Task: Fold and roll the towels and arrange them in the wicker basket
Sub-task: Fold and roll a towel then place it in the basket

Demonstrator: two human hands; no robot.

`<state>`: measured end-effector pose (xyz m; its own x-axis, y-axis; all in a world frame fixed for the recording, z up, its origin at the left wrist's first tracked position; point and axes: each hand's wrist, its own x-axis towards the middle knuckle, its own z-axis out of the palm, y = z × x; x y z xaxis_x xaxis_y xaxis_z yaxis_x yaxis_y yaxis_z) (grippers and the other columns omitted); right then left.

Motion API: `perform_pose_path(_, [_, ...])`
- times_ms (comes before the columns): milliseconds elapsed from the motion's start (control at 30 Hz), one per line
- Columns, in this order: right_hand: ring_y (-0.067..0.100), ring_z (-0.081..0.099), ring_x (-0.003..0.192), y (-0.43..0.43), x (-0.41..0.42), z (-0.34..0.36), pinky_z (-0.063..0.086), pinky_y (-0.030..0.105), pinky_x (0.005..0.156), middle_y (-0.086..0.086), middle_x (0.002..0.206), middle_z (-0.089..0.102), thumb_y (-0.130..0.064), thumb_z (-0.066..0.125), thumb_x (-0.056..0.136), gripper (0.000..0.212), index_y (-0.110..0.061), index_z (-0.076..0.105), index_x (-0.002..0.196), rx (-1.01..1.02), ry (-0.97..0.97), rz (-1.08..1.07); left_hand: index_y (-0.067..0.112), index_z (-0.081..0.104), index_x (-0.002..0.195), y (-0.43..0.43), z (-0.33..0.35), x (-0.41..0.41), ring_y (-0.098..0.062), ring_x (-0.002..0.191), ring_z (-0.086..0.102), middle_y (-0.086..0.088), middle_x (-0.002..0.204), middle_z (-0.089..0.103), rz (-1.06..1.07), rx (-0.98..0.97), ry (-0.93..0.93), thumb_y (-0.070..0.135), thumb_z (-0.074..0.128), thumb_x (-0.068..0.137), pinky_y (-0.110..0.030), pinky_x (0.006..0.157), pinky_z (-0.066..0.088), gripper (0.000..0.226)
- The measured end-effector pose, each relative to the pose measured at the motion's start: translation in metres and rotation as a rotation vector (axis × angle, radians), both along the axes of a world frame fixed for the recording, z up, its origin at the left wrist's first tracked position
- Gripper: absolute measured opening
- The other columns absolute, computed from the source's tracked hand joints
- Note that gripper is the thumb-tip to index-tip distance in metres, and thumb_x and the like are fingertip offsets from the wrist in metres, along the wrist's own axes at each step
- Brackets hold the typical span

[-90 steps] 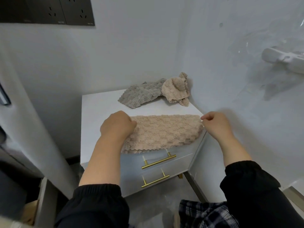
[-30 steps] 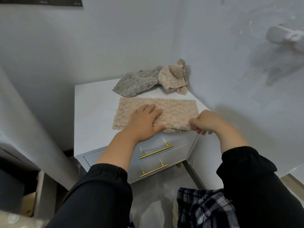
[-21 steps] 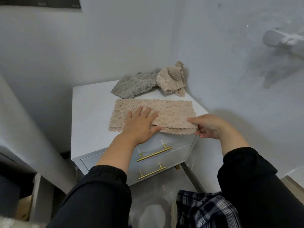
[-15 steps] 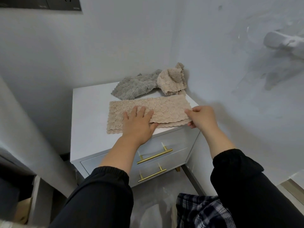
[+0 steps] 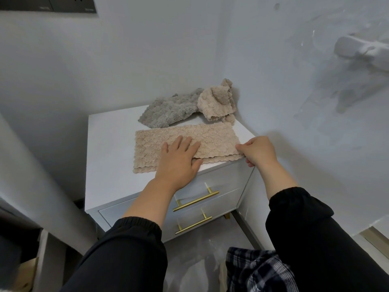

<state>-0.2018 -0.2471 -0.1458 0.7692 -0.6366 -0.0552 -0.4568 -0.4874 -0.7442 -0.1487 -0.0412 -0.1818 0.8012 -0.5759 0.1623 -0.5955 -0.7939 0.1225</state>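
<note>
Three towels on the cabinet (image 5: 105,148): a folded beige towel (image 5: 210,135) near, under the flat, spread left hand (image 5: 179,163); the right hand (image 5: 257,151) pinches its right end. A grey towel (image 5: 168,111) and a crumpled beige towel (image 5: 216,102) lie far.

beige towel (image 5: 212,137) folded flat, grey towel (image 5: 168,111) crumpled behind

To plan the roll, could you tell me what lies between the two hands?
In the head view, only the folded beige towel lies there, under the flat left hand and pinched by the right hand.
</note>
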Motion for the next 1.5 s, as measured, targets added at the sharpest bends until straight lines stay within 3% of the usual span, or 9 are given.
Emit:
perform_pose_path(200, [0.02, 0.051, 0.057, 0.001, -0.001, 0.007, 0.041, 0.025, 0.057, 0.006, 0.063, 0.056, -0.014, 0.069, 0.08, 0.025, -0.01, 0.055, 0.059, -0.028, -0.041, -0.02, 0.031, 0.013, 0.152, -0.001, 0.001, 0.0, -0.021, 0.148, 0.001, 0.002, 0.161, 0.007, 0.015, 0.043, 0.032, 0.05, 0.023, 0.1, -0.05, 0.117, 0.003, 0.056])
perform_pose_path(333, [0.01, 0.042, 0.031, 0.002, -0.005, 0.019, 0.036, 0.017, 0.036, 0.011, 0.06, 0.058, -0.011, 0.068, 0.084, 0.018, -0.005, 0.056, 0.072, 0.445, -0.126, -0.031, 0.032, 0.012, 0.152, 0.0, 0.001, 0.0, -0.021, 0.148, 0.002, 0.002, 0.161, 0.007, 0.017, 0.042, 0.042, 0.05, 0.023, 0.1, -0.05, 0.117, 0.002, 0.057])
perform_pose_path(433, [0.009, 0.041, 0.035, 0.0, -0.008, 0.023, 0.035, 0.016, 0.035, 0.009, 0.061, 0.057, -0.01, 0.065, 0.087, 0.012, -0.006, 0.055, 0.082, 0.653, -0.08, -0.013, 0.033, 0.011, 0.152, -0.001, 0.002, 0.0, -0.02, 0.148, 0.002, 0.002, 0.161, 0.007, 0.013, 0.034, 0.045, 0.051, 0.024, 0.1, -0.05, 0.117, 0.002, 0.057])
perform_pose_path(633, [0.01, 0.039, 0.028, -0.007, -0.008, 0.009, 0.034, 0.016, 0.033, 0.005, 0.041, 0.056, -0.008, 0.06, 0.086, 0.013, -0.001, 0.054, 0.077, 0.466, 0.1, -0.034, 0.033, 0.021, 0.15, 0.001, 0.002, 0.002, -0.017, 0.148, 0.005, 0.004, 0.16, 0.012, -0.006, -0.043, 0.073, 0.05, 0.032, 0.098, -0.048, 0.117, 0.002, 0.056])
perform_pose_path(767, [0.012, 0.04, 0.026, -0.008, -0.006, 0.004, 0.034, 0.016, 0.034, 0.004, 0.036, 0.054, -0.004, 0.056, 0.086, 0.014, 0.0, 0.053, 0.073, 0.357, 0.17, 0.0, 0.028, 0.043, 0.141, 0.006, 0.002, 0.004, -0.016, 0.145, 0.017, 0.005, 0.155, 0.03, -0.052, -0.208, 0.122, 0.039, 0.049, 0.095, -0.046, 0.118, 0.008, 0.048])
perform_pose_path(900, [0.012, 0.052, 0.031, -0.007, -0.004, 0.004, 0.041, 0.018, 0.037, 0.008, 0.048, 0.061, -0.006, 0.055, 0.089, 0.016, -0.001, 0.052, 0.073, 0.365, 0.165, 0.031, 0.014, 0.066, 0.121, 0.008, 0.001, 0.005, -0.022, 0.133, 0.044, -0.004, 0.134, 0.058, -0.099, -0.392, 0.033, 0.019, 0.055, 0.094, -0.04, 0.112, 0.029, 0.029])
perform_pose_path(1100, [0.013, 0.06, 0.037, -0.007, -0.005, 0.004, 0.046, 0.021, 0.044, 0.013, 0.063, 0.063, -0.007, 0.054, 0.089, 0.013, -0.001, 0.052, 0.078, 0.392, 0.164, 0.038, 0.005, 0.075, 0.097, 0.007, 0.007, -0.005, -0.027, 0.104, 0.064, -0.008, 0.104, 0.073, -0.14, -0.513, -0.114, 0.004, 0.06, 0.085, -0.031, 0.094, 0.039, 0.019])
perform_pose_path(1333, [0.021, 0.053, 0.047, -0.01, -0.006, 0.001, 0.044, 0.026, 0.049, 0.014, 0.063, 0.06, -0.006, 0.056, 0.088, 0.021, -0.004, 0.05, 0.068, 0.289, 0.142, 0.03, 0.015, 0.079, 0.087, 0.006, 0.002, -0.003, -0.019, 0.116, 0.058, -0.003, 0.113, 0.07, -0.202, -0.419, -0.043, 0.028, 0.055, 0.08, -0.031, 0.1, 0.037, 0.028])
perform_pose_path(1500, [0.022, 0.058, 0.048, -0.013, -0.007, -0.002, 0.047, 0.026, 0.051, 0.014, 0.067, 0.068, -0.032, 0.059, 0.09, 0.035, -0.002, 0.056, 0.072, 0.158, 0.189, 0.036, 0.011, 0.076, 0.074, 0.006, 0.0, -0.001, -0.022, 0.111, 0.06, -0.004, 0.109, 0.071, -0.159, -0.457, -0.084, 0.024, 0.058, 0.085, -0.033, 0.097, 0.041, 0.024])
